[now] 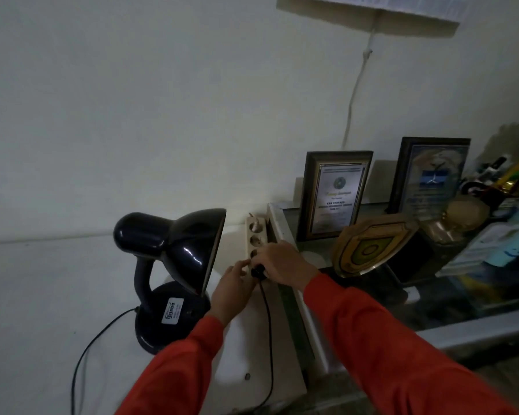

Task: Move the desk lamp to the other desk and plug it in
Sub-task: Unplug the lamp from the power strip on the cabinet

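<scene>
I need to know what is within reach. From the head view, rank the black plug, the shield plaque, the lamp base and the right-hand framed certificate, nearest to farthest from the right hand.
1. Black plug: under the right hand fingers.
2. Shield plaque: just right.
3. Lamp base: left, beyond the left hand.
4. Right-hand framed certificate: far right, by the wall.

White sticker (170, 310) on desk lamp (174, 274) base: perhaps "LEXINDO". Framed certificate (336, 194) print unreadable.

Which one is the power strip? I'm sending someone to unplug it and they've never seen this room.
Find the black desk lamp on the white surface by the wall. Just right of its shade lies the power strip, against the edge of the glass-topped desk. It is the cream bar with a row of round sockets, where both hands meet.
</scene>
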Tool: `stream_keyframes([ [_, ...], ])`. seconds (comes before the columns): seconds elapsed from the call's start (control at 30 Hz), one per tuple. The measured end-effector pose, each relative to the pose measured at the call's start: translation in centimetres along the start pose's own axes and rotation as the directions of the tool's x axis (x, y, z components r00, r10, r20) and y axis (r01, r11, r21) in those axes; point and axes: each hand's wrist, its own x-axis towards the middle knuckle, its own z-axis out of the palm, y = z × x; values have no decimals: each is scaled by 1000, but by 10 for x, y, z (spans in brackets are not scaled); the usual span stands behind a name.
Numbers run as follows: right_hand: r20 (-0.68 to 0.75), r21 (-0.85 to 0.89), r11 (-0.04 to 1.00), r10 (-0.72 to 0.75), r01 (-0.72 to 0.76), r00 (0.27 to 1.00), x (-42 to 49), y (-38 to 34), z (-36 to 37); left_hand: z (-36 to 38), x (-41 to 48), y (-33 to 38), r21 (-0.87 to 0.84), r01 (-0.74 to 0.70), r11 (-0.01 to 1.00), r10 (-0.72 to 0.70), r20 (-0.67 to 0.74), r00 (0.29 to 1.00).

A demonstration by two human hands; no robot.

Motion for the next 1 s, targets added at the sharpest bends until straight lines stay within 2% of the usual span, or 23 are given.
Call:
stream_keyframes([
  [0.17, -2, 5, 1000, -16, 16, 1000, 0, 0, 2, -3, 7, 3, 2, 53, 999, -53, 14, 998],
  [0.63, -23, 22, 1000, 1, -1, 1000, 3, -6, 11, -5, 3, 10, 62, 64, 996, -63, -18, 998],
  [0.87, -22, 174, 984, 42, -37, 999, -1, 0, 1, -7, 3, 12, 55, 77, 995, -78, 0, 997],
  [1.0, -210, 161, 986, 80, -46, 975, -18, -3, 3, -12, -1, 13, 61, 52, 997, -57, 72, 996],
])
